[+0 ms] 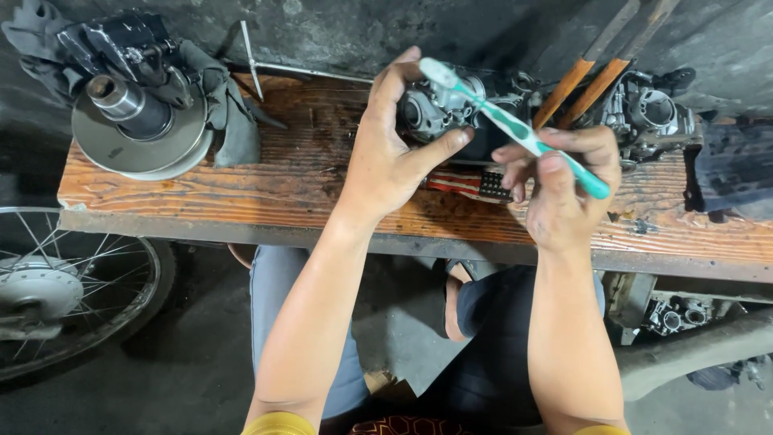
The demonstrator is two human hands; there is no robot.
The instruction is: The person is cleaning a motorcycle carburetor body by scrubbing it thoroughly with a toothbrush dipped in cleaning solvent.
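My left hand [390, 149] grips a grey metal carburetor [439, 109] and holds it just above the wooden bench [282, 185]. My right hand [564, 189] is closed on a teal and white toothbrush [515, 129], held slanted. The brush's bristled head rests on top of the carburetor near my left fingers. Under my hands lies a small striped piece with a black ridged end [475, 182].
A round metal pulley with a shaft [137, 129] and a dark rag [229, 113] sit at the bench's left end. A second carburetor [652, 113] and two orange-handled tools [580, 89] lie at the right. A spoked wheel [64, 282] stands on the floor to the left.
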